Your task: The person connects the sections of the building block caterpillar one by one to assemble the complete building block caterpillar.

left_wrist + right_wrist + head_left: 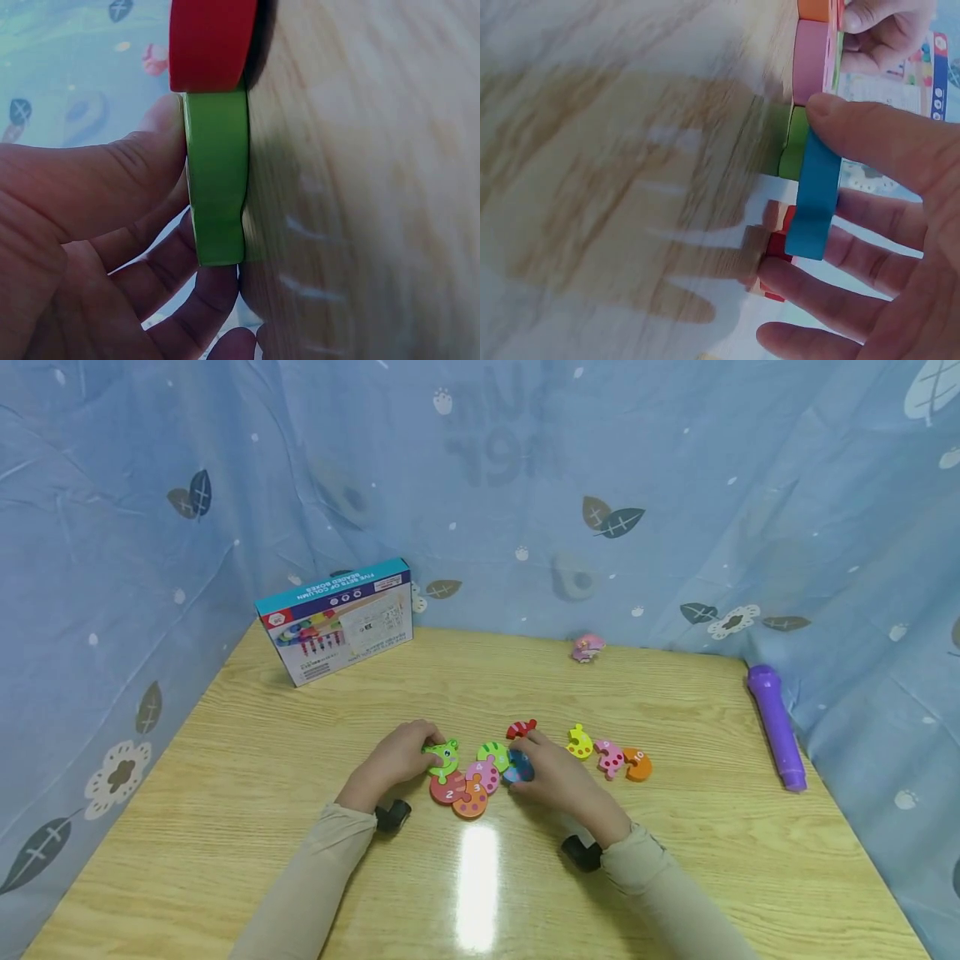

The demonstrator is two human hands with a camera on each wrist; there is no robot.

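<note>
My left hand (396, 757) grips the green face-shaped puzzle piece (450, 762), its thumb on the top and fingers round the edge, close against the wood in the left wrist view. Joined to that piece, a red piece (446, 791), an orange piece (471, 803), a pink piece (487, 772) and a green striped piece (492, 752) make a curved chain. My right hand (557, 775) pinches a blue puzzle piece (817, 196) between thumb and fingers. In the right wrist view, the blue piece is tilted, its upper end overlapping the green striped piece (793, 142).
Beyond my right hand lie a red striped piece (519, 729), a yellow piece (580, 744), a pink piece (611, 762) and an orange piece (638, 766). A box (341, 622) stands back left, a small pink toy (587, 647) at the back, a purple microphone (777, 727) at right.
</note>
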